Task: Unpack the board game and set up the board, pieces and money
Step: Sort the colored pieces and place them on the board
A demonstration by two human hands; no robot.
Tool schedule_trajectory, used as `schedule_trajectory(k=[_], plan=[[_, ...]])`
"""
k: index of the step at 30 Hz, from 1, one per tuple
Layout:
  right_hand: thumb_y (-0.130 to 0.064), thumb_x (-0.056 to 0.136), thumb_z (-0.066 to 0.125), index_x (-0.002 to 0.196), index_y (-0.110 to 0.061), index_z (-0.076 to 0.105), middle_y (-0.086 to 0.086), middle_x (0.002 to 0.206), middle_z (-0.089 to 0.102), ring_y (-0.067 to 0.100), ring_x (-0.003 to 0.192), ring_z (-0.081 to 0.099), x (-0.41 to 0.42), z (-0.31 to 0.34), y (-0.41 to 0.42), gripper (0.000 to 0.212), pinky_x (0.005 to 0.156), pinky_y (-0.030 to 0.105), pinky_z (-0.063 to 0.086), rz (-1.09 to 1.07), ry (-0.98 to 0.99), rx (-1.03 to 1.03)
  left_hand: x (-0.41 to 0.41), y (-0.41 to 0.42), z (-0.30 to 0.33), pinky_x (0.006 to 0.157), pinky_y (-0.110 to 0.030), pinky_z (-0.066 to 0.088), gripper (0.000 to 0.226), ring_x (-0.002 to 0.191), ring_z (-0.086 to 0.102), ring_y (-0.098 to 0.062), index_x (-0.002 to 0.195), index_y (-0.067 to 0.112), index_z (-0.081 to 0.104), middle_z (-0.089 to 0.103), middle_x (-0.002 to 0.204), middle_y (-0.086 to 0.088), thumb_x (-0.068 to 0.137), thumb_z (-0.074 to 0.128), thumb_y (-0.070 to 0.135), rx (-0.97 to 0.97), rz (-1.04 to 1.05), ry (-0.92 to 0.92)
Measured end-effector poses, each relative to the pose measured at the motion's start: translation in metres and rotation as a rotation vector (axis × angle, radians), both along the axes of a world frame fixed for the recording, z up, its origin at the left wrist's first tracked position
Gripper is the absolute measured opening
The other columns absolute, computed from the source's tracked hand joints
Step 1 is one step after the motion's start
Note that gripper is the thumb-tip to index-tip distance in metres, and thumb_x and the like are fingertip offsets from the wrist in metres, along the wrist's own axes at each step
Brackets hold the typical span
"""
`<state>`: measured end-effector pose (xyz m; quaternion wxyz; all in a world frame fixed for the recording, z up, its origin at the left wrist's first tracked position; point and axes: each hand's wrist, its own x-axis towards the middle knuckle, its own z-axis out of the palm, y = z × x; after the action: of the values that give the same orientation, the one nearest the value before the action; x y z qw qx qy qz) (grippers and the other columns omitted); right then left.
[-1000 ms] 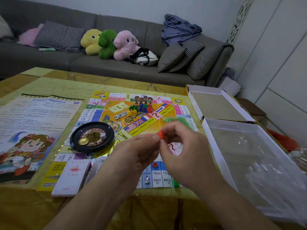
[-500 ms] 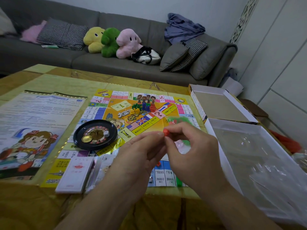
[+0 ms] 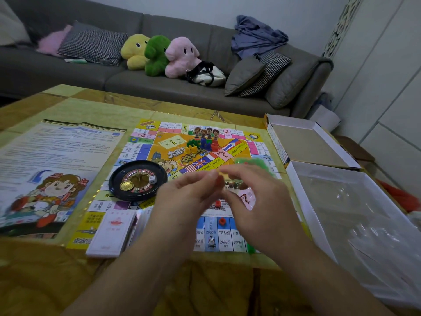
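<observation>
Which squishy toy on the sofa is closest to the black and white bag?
The pink plush toy. It sits right beside the bag, last in the row. The green plush toy is in the middle, and the yellow plush toy is farthest away.

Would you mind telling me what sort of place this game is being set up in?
Most likely a home living room: a long grey sofa with cushions and three plush toys runs behind a low table, where the game board lies unfolded.
</observation>
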<state>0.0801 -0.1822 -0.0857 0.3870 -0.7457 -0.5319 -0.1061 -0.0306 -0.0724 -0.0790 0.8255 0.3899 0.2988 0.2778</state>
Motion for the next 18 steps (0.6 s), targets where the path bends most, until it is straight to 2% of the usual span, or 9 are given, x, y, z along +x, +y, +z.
schedule_trajectory(k=[2,4,6,8,10,13,18], plan=[[-0.009,0.097,0.07,0.138,-0.029,0.062,-0.016,0.118,0.067,-0.001,0.11,0.06,0.003,-0.005,0.001,0.046,0.088,0.019,0.052,-0.082,0.128,-0.125,-0.002,0.016,-0.002,0.084,-0.038,0.06,0.022,0.092,0.079,-0.026,0.11,0.003,0.071,0.08,0.097,-0.014,0.09,0.074,0.01,0.037,0.071,0.095],[-0.007,0.098,0.067,0.132,-0.031,0.065,-0.014,0.113,0.066,0.003,0.108,0.058,0.007,-0.012,0.001,0.041,0.088,0.022,0.052,-0.149,0.131,-0.327,-0.005,0.03,-0.005,0.079,-0.035,0.063,0.017,0.087,0.08,-0.025,0.108,0.004,0.072,0.08,0.095,-0.016,0.092,0.073,0.006,0.017,0.114,0.152],[-0.023,0.098,0.07,0.127,-0.033,0.068,-0.014,0.112,0.065,0.009,0.11,0.054,0.009,-0.02,0.001,0.03,0.094,0.032,0.05,-0.147,0.067,-0.527,-0.006,0.041,-0.009,0.071,-0.029,0.065,0.014,0.081,0.079,-0.024,0.106,0.0,0.073,0.078,0.096,-0.02,0.092,0.07,0.0,-0.016,0.111,0.157],[-0.04,0.095,0.073,0.125,-0.036,0.068,-0.014,0.112,0.066,0.012,0.112,0.05,0.007,-0.025,0.003,0.03,0.096,0.036,0.048,-0.128,0.018,-0.646,-0.006,0.048,-0.012,0.065,-0.023,0.063,0.011,0.075,0.078,-0.022,0.102,-0.003,0.074,0.077,0.098,-0.023,0.092,0.069,-0.004,-0.013,0.096,0.165],[-0.04,0.093,0.074,0.118,-0.035,0.072,-0.013,0.108,0.068,0.014,0.108,0.053,0.006,-0.029,0.009,0.025,0.096,0.037,0.048,-0.117,-0.026,-0.669,-0.005,0.051,-0.014,0.064,-0.022,0.061,0.011,0.074,0.077,-0.02,0.1,-0.004,0.075,0.075,0.1,-0.022,0.092,0.068,-0.006,0.008,0.08,0.174],[-0.028,0.095,0.073,0.109,-0.03,0.076,-0.01,0.106,0.071,0.017,0.105,0.06,0.002,-0.031,0.016,0.014,0.093,0.037,0.052,-0.111,-0.041,-0.61,-0.003,0.054,-0.015,0.067,-0.022,0.061,0.011,0.081,0.076,-0.02,0.099,-0.001,0.077,0.077,0.1,-0.019,0.092,0.069,-0.005,0.054,0.079,0.201],[-0.022,0.096,0.073,0.105,-0.027,0.075,-0.011,0.103,0.067,0.009,0.097,0.058,-0.021,-0.038,0.033,0.011,0.086,0.037,0.054,0.076,0.095,-0.388,-0.003,0.059,-0.018,0.065,-0.022,0.058,0.009,0.075,0.076,-0.014,0.097,0.004,0.077,0.08,0.09,-0.013,0.092,0.071,0.0,0.077,0.12,0.2]])
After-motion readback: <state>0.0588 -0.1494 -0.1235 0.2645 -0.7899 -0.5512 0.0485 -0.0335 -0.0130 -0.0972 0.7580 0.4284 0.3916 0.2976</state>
